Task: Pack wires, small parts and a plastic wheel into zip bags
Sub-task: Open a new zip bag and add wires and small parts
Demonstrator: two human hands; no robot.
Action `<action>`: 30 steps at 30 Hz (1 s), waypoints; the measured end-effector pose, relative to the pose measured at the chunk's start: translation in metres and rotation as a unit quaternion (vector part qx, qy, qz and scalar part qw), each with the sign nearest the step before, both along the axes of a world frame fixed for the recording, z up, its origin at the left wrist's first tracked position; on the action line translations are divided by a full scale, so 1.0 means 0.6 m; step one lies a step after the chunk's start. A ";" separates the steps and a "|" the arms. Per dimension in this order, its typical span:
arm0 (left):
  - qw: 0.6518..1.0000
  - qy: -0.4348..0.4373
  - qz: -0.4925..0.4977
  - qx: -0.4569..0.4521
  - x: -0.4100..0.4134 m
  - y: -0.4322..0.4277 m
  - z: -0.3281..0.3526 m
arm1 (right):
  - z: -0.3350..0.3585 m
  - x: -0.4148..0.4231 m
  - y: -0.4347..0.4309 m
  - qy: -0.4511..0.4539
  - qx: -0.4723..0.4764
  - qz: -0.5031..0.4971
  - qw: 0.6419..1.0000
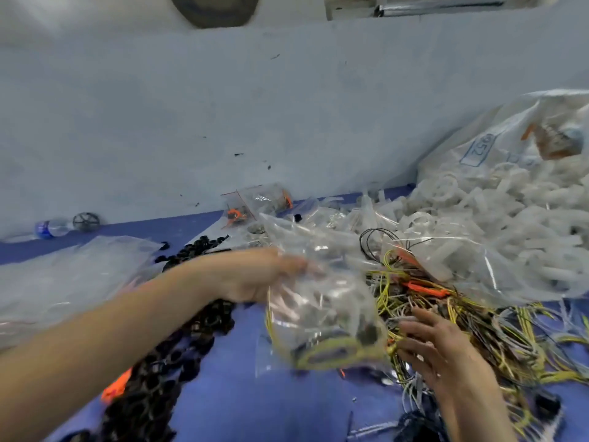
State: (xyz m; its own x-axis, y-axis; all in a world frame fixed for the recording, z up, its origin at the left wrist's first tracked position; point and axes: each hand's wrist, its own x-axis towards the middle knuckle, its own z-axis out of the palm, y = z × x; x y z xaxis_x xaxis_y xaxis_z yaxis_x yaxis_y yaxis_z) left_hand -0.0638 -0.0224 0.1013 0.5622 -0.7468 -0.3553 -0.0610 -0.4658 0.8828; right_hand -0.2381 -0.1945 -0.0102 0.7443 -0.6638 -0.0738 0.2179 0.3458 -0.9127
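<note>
My left hand [255,275] grips the top of a clear zip bag [325,317] that hangs blurred above the blue table; coiled yellow wire and dark small parts show through its bottom. My right hand [439,342] hovers with fingers spread over a tangled pile of yellow, white and orange wires [462,314], holding nothing. A heap of black small parts [178,355] runs under my left forearm. White plastic wheels [497,212] are piled at the right.
A big clear sack [516,135] leans on the wall behind the wheels. Filled zip bags [258,202] lie by the wall. Flat empty bags [63,269] lie at the left. A water bottle [51,228] and a dark wheel [86,221] sit far left.
</note>
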 end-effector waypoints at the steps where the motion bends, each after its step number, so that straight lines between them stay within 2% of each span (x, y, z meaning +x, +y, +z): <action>1: 0.997 0.012 0.053 -0.055 0.034 -0.014 0.027 | -0.013 -0.004 0.003 -0.027 -0.022 0.001 0.999; 3: 0.975 0.025 0.148 -0.165 0.102 -0.032 0.086 | -0.034 -0.018 0.008 -0.076 -0.066 -0.004 0.995; 4: 0.966 0.015 0.177 -0.188 0.134 -0.034 0.109 | -0.041 -0.021 0.011 -0.091 -0.093 -0.009 0.991; 5: 0.966 -0.018 0.198 -0.164 0.161 -0.029 0.120 | -0.048 -0.023 0.014 -0.098 -0.129 -0.016 0.987; 6: 0.970 -0.081 0.209 -0.089 0.184 -0.020 0.116 | -0.052 -0.023 0.017 -0.091 -0.176 -0.022 0.980; 7: 0.961 -0.177 0.210 0.029 0.206 -0.006 0.096 | -0.054 -0.024 0.022 -0.077 -0.224 -0.027 0.971; 9: 0.871 -0.369 0.175 0.274 0.239 0.030 0.027 | -0.054 -0.026 0.031 -0.052 -0.313 -0.024 0.948; 10: 0.840 -0.403 0.149 0.332 0.245 0.047 -0.014 | -0.054 -0.027 0.035 -0.044 -0.356 -0.021 0.933; 11: 0.836 -0.396 0.135 0.356 0.242 0.062 -0.053 | -0.054 -0.027 0.037 -0.033 -0.392 -0.018 0.919; 15: 0.871 -0.312 0.158 0.345 0.236 0.102 -0.158 | -0.053 -0.026 0.042 0.007 -0.460 0.007 0.888; 18: 0.854 -0.355 0.177 0.337 0.238 0.110 -0.187 | -0.056 -0.026 0.040 0.018 -0.476 0.006 0.879; 21: 0.850 -0.385 0.212 0.290 0.238 0.113 -0.184 | -0.061 -0.025 0.036 0.033 -0.489 -0.006 0.871; 22: 0.842 -0.401 0.235 0.276 0.240 0.121 -0.179 | -0.061 -0.025 0.035 0.039 -0.492 -0.008 0.869; 24: 0.801 -0.422 0.305 0.297 0.247 0.154 -0.171 | -0.060 -0.025 0.032 0.045 -0.500 -0.017 0.865; 26: 0.765 -0.369 0.383 0.363 0.255 0.208 -0.169 | -0.060 -0.025 0.032 0.051 -0.504 -0.018 0.862; 27: 0.759 -0.326 0.410 0.386 0.258 0.240 -0.171 | -0.060 -0.025 0.033 0.054 -0.507 -0.015 0.860; 28: 0.762 -0.292 0.425 0.391 0.261 0.270 -0.174 | -0.061 -0.025 0.033 0.058 -0.511 -0.012 0.858; 30: 0.786 -0.281 0.436 0.335 0.270 0.313 -0.180 | -0.061 -0.023 0.036 0.066 -0.512 -0.007 0.856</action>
